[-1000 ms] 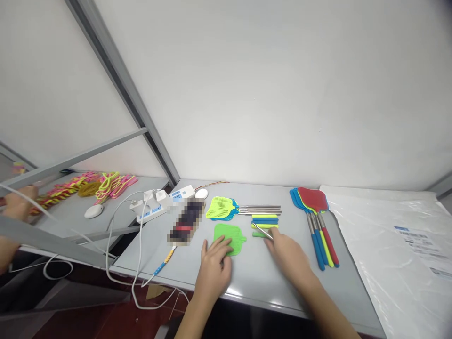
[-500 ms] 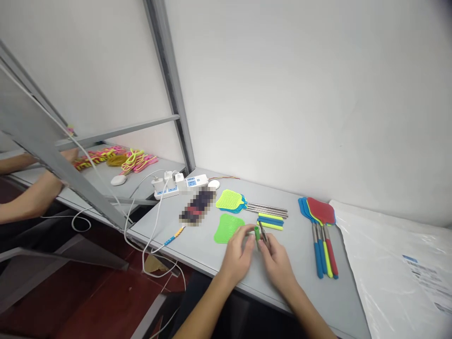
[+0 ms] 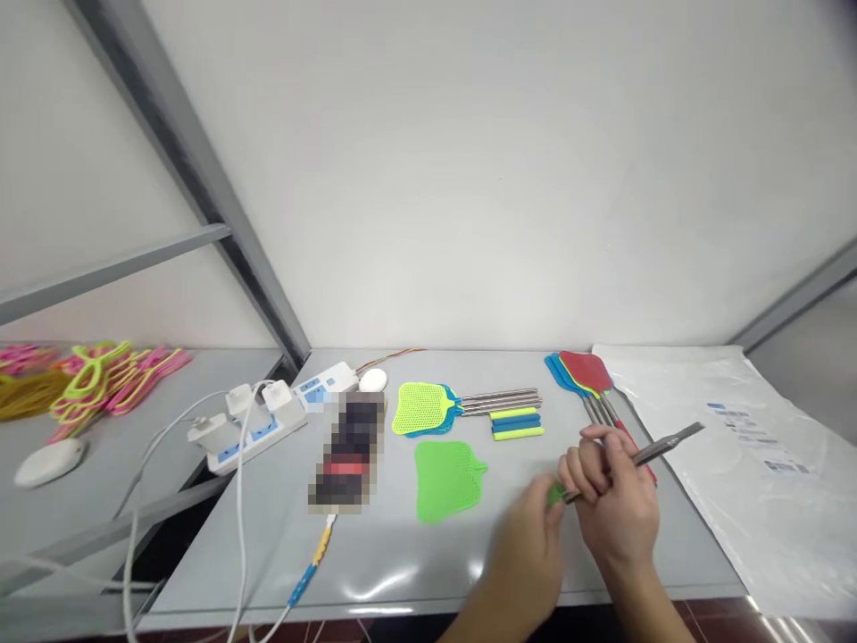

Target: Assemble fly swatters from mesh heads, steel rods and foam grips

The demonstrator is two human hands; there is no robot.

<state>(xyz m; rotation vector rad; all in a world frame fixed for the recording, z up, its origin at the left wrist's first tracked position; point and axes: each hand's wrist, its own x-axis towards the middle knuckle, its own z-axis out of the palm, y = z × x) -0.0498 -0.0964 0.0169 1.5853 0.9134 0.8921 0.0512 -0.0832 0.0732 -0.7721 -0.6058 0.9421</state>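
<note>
My right hand (image 3: 616, 505) is wrapped round a metal rod (image 3: 671, 443), which slants up to the right. A green handle sleeve (image 3: 555, 493) is in my left hand (image 3: 526, 549), mostly covered by the fingers. The rod's lower end meets the sleeve; I cannot tell how far it goes in. Left of my hands lies a loose green fly swatter head (image 3: 447, 480). Behind it are stacked yellow and blue swatter heads (image 3: 421, 408) on metal rods (image 3: 502, 402). Several yellow and blue handle sleeves (image 3: 517, 423) lie beside those rods.
Fly swatters with handles (image 3: 586, 371) lie at the back right, partly behind my right hand. A white plastic bag (image 3: 710, 500) covers the right side. At left are power strips (image 3: 258, 438), white cables (image 3: 241, 527), a pixelated item (image 3: 348, 455) and pink-yellow cords (image 3: 100, 379).
The view has turned left to right and closer over the table. My hands have moved right, and the rod now points up to the right. The co-worker's arms are out of view.
</note>
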